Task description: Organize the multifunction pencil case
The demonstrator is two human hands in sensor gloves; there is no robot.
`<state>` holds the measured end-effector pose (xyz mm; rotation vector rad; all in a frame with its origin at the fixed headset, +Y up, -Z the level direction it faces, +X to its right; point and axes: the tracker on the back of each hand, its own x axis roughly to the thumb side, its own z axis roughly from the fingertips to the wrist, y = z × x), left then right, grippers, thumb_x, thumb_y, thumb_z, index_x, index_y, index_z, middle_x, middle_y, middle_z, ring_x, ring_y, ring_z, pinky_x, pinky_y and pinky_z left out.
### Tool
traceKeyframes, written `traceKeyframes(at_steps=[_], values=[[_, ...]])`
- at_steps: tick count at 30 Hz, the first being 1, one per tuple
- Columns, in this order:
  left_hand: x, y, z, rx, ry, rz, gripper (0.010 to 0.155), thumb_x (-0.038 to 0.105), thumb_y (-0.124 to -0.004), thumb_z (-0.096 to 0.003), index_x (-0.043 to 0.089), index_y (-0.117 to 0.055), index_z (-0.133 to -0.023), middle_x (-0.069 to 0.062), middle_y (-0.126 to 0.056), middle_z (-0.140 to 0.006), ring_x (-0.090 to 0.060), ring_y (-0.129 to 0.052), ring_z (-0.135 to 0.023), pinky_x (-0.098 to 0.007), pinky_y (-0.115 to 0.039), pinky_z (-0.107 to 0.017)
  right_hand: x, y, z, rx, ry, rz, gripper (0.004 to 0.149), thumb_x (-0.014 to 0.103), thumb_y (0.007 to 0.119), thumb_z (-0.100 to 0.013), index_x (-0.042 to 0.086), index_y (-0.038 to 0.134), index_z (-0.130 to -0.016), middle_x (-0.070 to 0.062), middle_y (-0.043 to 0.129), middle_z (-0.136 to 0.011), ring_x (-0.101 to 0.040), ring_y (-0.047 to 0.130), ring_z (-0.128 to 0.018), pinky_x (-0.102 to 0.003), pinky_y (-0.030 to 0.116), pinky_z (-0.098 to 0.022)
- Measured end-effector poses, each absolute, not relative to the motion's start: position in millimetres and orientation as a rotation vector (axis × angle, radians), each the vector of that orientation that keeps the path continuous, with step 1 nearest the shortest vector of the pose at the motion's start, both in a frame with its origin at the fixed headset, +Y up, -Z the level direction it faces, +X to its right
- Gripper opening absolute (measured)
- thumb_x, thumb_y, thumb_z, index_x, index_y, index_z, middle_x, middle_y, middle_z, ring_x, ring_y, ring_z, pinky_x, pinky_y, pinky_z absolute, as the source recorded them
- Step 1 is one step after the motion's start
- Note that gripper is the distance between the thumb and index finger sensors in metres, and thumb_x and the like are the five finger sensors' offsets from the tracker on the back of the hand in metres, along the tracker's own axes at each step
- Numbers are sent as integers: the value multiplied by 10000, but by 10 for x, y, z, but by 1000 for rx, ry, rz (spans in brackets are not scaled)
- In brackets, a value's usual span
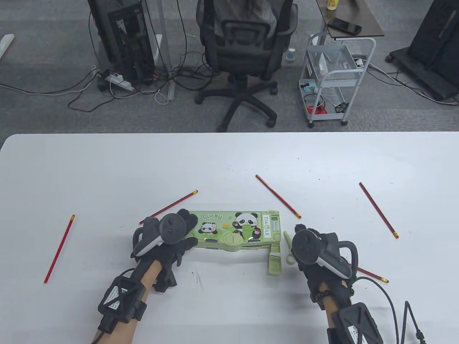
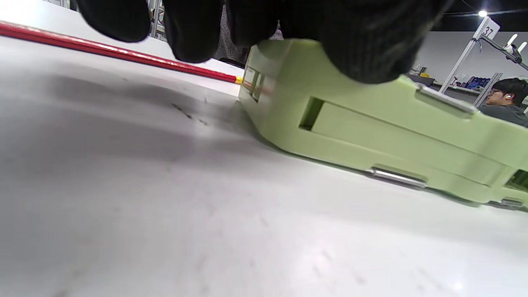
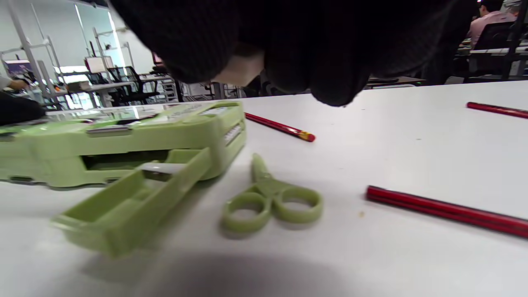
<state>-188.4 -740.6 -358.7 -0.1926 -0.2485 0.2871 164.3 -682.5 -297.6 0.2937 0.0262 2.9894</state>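
Green plastic panda pencil case (image 1: 236, 229): side drawer (image 1: 274, 262) was popped out, empty
Left hand (image 1: 168, 234): pressed on the case's end
Right hand (image 1: 315, 251): grip, couldn't tell
Left to do: small green scissors (image 3: 270, 200) and red pencils (image 1: 278, 196) were loose, so barely started

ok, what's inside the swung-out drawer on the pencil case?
The drawer looks empty where its trough shows; the scissors lie on the table beside it. Its hinge end, under the pencil case, is hidden.

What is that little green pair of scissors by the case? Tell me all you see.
The scissors look like light green plastic, matching the pencil case. They lie flat and closed on the white table, two round finger loops toward the person, tip pointing away. They sit beside the case's swung-out drawer, just ahead of the right hand; nothing touches them.
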Motion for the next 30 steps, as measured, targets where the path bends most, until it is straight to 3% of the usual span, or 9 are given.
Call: traceKeyframes(at_steps=[4,11,21,30], values=[[-1885,-7406,-3590,-195,-249,293,680,446,-796,-430,298,-568,-1054,-75,-522,-1194,-414,-676,-1064,-696,-595,-693,1483,-6890,-2904,387,-42,2948,645,313,804,-508,20,610,-1050,-247,760,-944,-456,869,-790,-581,773,-621],[-1877,-7410,-3583,-189,-249,292,681,445,-790,-431,295,-563,-1056,-79,-520,-1194,-418,-679,-1061,-695,-597,-691,1225,-6932,-2788,546,52,3029,650,352,809,-505,19,644,-1038,-232,780,-929,-450,880,-774,-580,779,-615],[-1870,-7405,-3574,-190,-245,276,682,445,-786,-432,295,-560,-1058,-80,-519,-1196,-420,-676,-1063,-697,-595,-691,1130,-7144,-2787,591,182,3190,639,391,803,-497,53,678,-1025,-221,785,-918,-439,883,-761,-573,779,-609],[-1872,-7407,-3567,-188,-244,277,682,448,-784,-432,299,-557,-1057,-78,-516,-1196,-419,-675,-1062,-697,-595,-691,1066,-7195,-2779,590,86,3262,609,403,799,-478,98,708,-998,-195,822,-891,-420,910,-735,-560,798,-593]])
